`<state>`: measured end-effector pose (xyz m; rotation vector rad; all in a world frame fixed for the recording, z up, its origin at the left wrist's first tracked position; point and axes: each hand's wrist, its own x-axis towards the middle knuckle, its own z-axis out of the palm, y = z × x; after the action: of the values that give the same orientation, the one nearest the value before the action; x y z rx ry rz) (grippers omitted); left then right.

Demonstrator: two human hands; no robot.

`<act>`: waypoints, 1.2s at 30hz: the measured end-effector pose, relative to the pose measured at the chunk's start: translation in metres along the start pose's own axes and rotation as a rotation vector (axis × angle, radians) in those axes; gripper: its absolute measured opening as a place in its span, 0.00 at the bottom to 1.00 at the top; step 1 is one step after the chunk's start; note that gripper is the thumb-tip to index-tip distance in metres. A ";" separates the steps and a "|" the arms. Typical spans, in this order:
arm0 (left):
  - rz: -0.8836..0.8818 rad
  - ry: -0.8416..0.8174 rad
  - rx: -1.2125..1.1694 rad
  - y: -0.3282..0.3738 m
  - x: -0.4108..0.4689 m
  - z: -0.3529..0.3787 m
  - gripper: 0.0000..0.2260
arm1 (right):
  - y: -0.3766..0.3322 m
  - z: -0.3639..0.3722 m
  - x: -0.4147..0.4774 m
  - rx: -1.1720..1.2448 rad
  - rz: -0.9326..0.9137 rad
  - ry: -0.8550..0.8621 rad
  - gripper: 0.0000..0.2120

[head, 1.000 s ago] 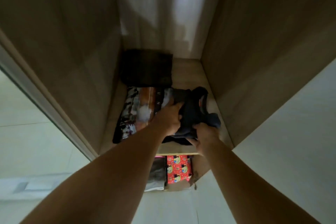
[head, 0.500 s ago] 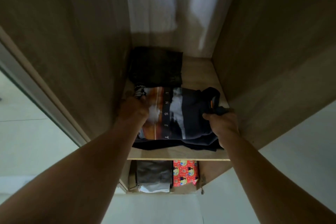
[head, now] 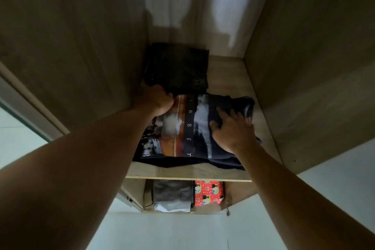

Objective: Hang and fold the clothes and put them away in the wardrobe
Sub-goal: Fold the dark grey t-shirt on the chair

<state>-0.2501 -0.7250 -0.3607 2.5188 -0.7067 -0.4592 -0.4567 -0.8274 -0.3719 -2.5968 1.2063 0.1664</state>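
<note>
The folded printed shirt (head: 182,128) lies at the front of the shelf (head: 188,172), right hand (head: 233,130) pressing it with spread fingers, left hand (head: 156,99) curled round its rear corner, so a lopsided pull could bunch the fold or slide it off the shelf's edge.

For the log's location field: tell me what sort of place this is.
Most likely the inside of a home wardrobe: wooden walls enclose a shelf holding a folded printed T-shirt and a dark folded garment.

Dim pic. Pale light patches high above shelf (head: 229,73), dark shadow betw. them. Brighter below shelf. Edges bend, bit blurry.
</note>
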 end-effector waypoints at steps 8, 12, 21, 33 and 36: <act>0.102 -0.015 0.350 0.002 0.011 -0.018 0.15 | 0.003 0.009 0.003 -0.060 0.033 -0.019 0.31; 0.200 0.113 0.362 0.003 0.013 -0.017 0.07 | 0.000 0.012 0.001 -0.088 0.050 -0.012 0.32; 0.213 -0.134 0.411 -0.026 -0.012 0.046 0.27 | 0.019 0.019 -0.004 -0.118 0.009 0.009 0.33; 0.459 -0.043 0.508 -0.043 -0.077 0.057 0.30 | 0.030 0.013 -0.031 -0.145 -0.001 -0.104 0.32; 0.380 -0.114 0.486 -0.034 -0.083 0.046 0.33 | 0.030 0.001 -0.036 -0.183 0.076 -0.059 0.33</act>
<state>-0.3238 -0.6695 -0.4015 2.7058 -1.4573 -0.3234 -0.5028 -0.8187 -0.3708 -2.6792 1.3263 0.3834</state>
